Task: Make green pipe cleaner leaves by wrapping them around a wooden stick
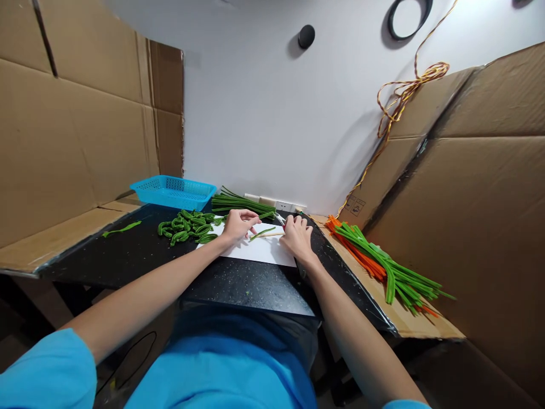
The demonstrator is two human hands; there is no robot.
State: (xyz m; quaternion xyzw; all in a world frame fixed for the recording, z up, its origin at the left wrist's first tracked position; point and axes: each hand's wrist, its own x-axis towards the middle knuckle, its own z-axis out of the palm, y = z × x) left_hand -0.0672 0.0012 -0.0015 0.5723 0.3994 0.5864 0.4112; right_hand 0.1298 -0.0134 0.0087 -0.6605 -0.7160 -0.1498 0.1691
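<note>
Above the white paper [272, 257], my left hand [239, 225] has its thumb and fingers drawn together; whatever they pinch is too small to make out. My right hand [297, 235] is closed around what look like scissors [279, 218], with pale metal tips and a bit of red handle showing. Between the hands, a short green fuzzy stem [263, 233] and a thin tan stick [272, 234] lie over the paper. To the left of my left hand sits a pile of looped green fuzzy stems [187, 226]. Behind the hands lies a bundle of long dark green stems [242, 203].
A blue plastic basket [174, 193] stands at the back left of the black table [251, 284]. One bright green strip [122, 228] lies at left. Orange stems [360, 255] and light green stems [395, 270] rest on cardboard at right. Cardboard walls [481, 216] flank both sides.
</note>
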